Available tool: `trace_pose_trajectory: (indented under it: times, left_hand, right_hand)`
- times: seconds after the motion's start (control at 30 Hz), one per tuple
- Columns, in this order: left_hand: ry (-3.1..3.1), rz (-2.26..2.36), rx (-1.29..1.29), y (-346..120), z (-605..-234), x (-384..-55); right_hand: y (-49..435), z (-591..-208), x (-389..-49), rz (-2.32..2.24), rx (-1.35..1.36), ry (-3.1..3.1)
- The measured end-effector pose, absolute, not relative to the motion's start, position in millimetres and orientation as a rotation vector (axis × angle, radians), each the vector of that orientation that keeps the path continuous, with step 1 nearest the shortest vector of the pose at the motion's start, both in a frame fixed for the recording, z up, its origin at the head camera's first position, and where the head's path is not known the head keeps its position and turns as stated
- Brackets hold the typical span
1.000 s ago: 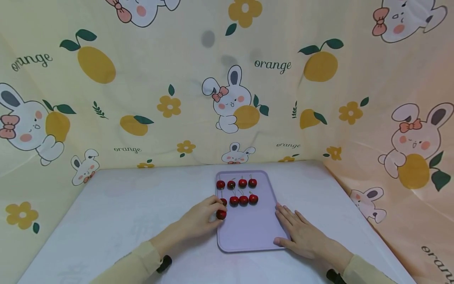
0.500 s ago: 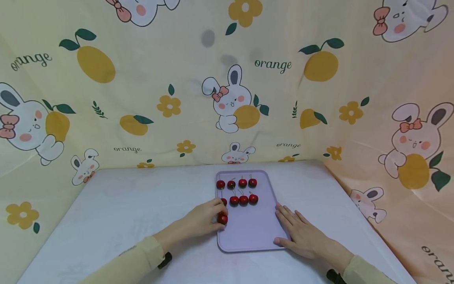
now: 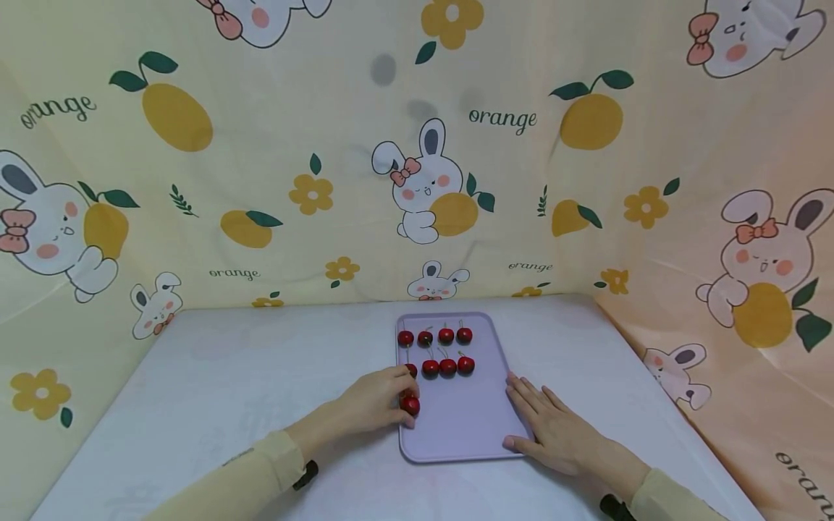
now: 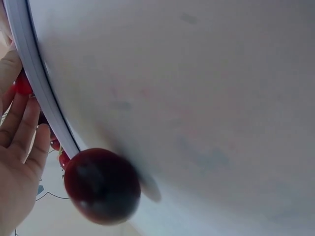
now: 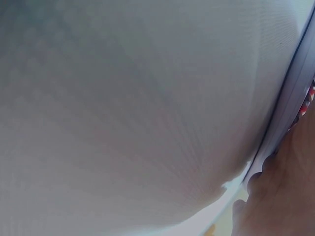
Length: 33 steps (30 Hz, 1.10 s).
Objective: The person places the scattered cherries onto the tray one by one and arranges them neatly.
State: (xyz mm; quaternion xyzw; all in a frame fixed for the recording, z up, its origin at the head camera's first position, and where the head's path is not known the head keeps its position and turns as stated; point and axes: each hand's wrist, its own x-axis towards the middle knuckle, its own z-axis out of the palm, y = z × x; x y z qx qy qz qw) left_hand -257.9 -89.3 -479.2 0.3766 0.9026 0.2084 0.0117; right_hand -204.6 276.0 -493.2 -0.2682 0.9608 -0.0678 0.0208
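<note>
At the left side of the lilac tray, my left hand pinches a dark red cherry between thumb and fingers. In the left wrist view the same cherry shows between the thumb and fingers, just inside the tray's rim. Another round, dark red cherry looms large and blurred near that camera; whether the hand touches it I cannot tell. My right hand lies flat with straight fingers along the tray's right edge, its thumb on the near right corner.
Two rows of cherries with stems lie on the far half of the tray. Fingers partly cover the leftmost cherry of the nearer row. A white-covered table bears the tray, with a patterned curtain behind.
My left hand has moved the pinched cherry slightly nearer to me and to the right, away from the second row. The right hand and the tray stay in place.
</note>
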Motion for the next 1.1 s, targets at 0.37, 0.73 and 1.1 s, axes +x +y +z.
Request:
trace_pose_trajectory:
  times: [0.37,0.73,1.1]
  left_hand:
    - [2.811,0.667,1.108,-89.3,-480.1,-258.9]
    - [2.803,0.675,1.094,-90.2,-479.9,-257.2]
    - [2.813,0.830,1.051,-98.4,-472.8,-253.5]
  right_hand:
    - [275.2,-492.0,-204.7,-0.210,-0.829,2.972]
    - [274.3,-490.2,-203.7,-0.212,-0.823,2.967]
    - [274.9,-489.6,-203.8,-0.214,-0.818,2.966]
